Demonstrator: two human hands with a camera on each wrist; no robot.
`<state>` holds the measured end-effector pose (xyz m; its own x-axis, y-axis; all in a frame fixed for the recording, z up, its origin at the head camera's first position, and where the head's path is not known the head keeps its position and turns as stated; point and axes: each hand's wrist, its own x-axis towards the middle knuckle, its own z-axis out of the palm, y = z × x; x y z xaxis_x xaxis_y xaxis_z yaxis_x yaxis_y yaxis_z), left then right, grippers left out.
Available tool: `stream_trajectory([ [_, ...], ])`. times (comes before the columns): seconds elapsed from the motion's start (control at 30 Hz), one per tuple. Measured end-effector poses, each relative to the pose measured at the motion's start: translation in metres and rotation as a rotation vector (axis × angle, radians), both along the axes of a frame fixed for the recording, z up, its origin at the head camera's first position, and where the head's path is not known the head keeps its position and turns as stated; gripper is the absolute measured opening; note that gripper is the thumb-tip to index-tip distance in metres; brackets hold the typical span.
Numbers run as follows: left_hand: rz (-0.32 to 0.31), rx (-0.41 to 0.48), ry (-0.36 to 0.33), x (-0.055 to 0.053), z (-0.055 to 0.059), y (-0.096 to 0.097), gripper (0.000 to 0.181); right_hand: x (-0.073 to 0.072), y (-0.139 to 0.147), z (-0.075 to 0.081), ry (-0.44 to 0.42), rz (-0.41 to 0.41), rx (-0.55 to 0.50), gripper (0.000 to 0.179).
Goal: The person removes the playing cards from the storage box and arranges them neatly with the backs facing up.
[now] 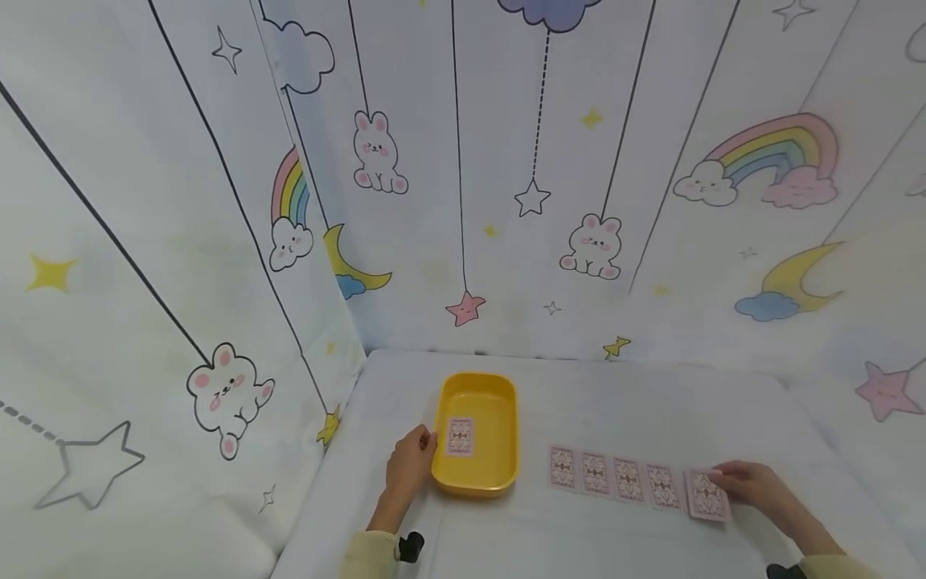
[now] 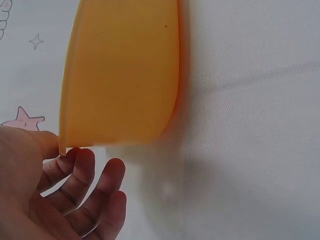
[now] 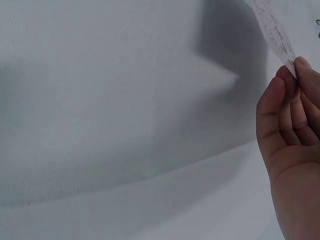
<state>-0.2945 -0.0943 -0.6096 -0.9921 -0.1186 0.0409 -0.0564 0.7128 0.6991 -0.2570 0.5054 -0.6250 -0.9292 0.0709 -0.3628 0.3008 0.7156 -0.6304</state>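
My left hand [image 1: 411, 460] is at the left side of a yellow plastic tray [image 1: 510, 434]. In the left wrist view its thumb and index finger pinch the tray's rim [image 2: 62, 142], the other fingers loosely curled below. One playing card [image 1: 460, 437], patterned back up, lies inside the tray. My right hand [image 1: 752, 486] pinches another playing card [image 1: 706, 496] by its edge between thumb and fingers; the right wrist view has this card [image 3: 275, 32] raised over the cloth. To its left lies a row of several face-down playing cards [image 1: 628, 480].
A white cloth [image 1: 622, 402] covers the table, with a seam or crease running across it. White curtains [image 1: 463, 241] printed with rabbits, stars, clouds and rainbows stand close behind the table and at its sides.
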Motion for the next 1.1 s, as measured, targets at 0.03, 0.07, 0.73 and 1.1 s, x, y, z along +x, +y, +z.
stream_trajectory([
  [0.03,0.001,-0.006,-0.001,0.001,-0.001,-0.002,0.022,0.0,-0.001,-0.003,0.007,0.01,0.009,0.066],
  [0.07,0.004,-0.011,-0.003,0.001,-0.001,-0.004,0.022,0.0,-0.004,-0.006,0.02,0.022,0.012,0.061],
  [0.73,-0.01,-0.006,0.003,0.002,0.0,-0.007,0.021,-0.009,-0.025,-0.008,0.076,-0.021,0.12,0.042],
  [1.1,-0.013,-0.005,0.007,0.0,0.003,-0.001,0.022,-0.005,-0.03,-0.007,0.106,-0.017,0.172,0.034],
])
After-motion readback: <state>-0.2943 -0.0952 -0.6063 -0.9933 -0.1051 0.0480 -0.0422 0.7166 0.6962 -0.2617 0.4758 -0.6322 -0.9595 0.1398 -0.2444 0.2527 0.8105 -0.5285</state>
